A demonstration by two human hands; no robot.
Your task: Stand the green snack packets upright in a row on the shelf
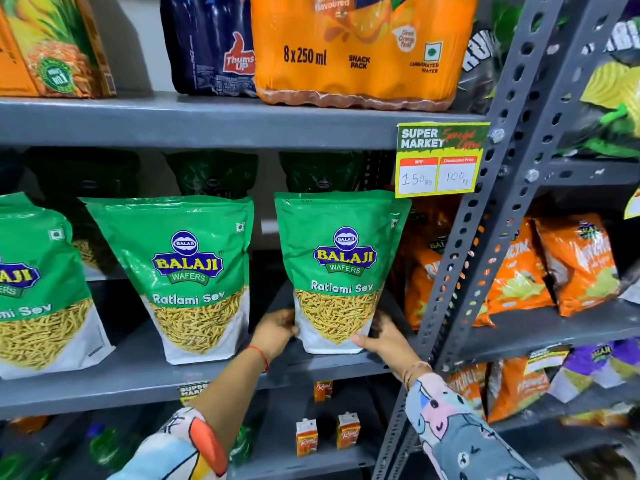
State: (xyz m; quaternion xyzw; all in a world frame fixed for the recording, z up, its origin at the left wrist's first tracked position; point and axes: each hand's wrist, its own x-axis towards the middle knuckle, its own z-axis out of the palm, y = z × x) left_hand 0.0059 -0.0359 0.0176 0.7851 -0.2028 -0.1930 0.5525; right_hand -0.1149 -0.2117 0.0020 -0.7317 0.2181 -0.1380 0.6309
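Three green Balaji Ratlami Sev packets stand upright along the front of the grey middle shelf (145, 375). The right packet (337, 265) is held at its bottom corners: my left hand (275, 332) grips its lower left edge, my right hand (382, 336) its lower right edge, thumb on the front. The middle packet (188, 271) stands alone, leaning slightly. The left packet (33, 282) is cut off by the frame edge. Several more green packets (211, 174) stand in shadow behind them.
A yellow price tag (438, 161) hangs from the upper shelf, just above the right packet. A perforated grey upright (485, 244) borders the bay on the right, with orange snack bags (519, 271) beyond. Drink multipacks (356, 50) sit above; small juice cartons (306, 436) below.
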